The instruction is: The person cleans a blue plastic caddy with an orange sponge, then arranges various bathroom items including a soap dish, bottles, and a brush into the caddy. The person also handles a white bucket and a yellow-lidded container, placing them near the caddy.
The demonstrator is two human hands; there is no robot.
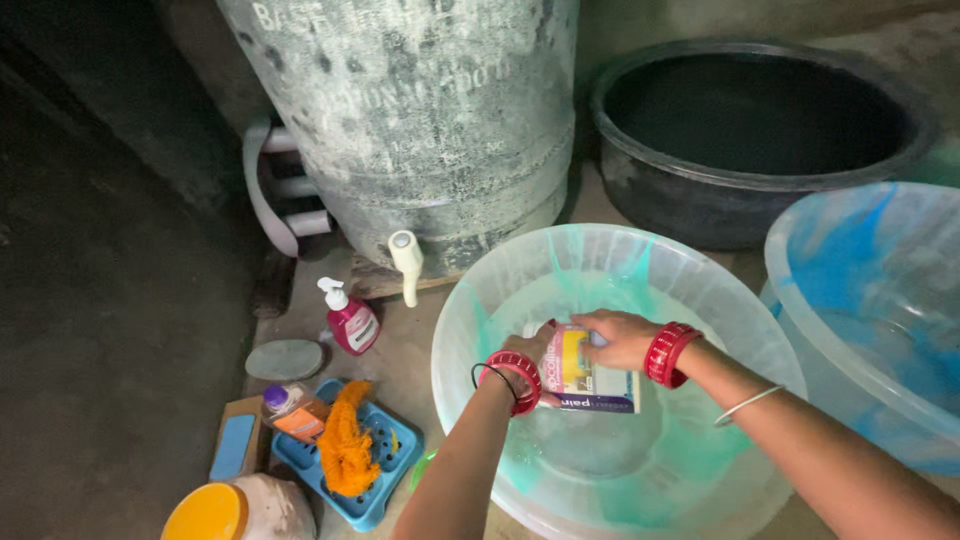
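Observation:
Both my hands hold a small printed packet (pixel 585 380) over a translucent green-streaked plastic basin (pixel 480 300). My left hand (pixel 530 348) grips the packet's left side; a red bangle and a black band circle that wrist. My right hand (pixel 620 338) pinches the packet's top edge, with red bangles and a thin silver bangle on that arm. The basin looks wet inside and holds nothing else that I can see.
A grey water drum (pixel 420 120) with a white tap (pixel 407 262) stands behind the basin. A black tub (pixel 750 190) and a blue-streaked basin (pixel 870 300) sit at the right. At the left are a pink pump bottle (pixel 350 320), a blue tray (pixel 385 480) with an orange scrubber (pixel 343 440), a small bottle (pixel 292 408) and a yellow-lidded jar (pixel 215 512).

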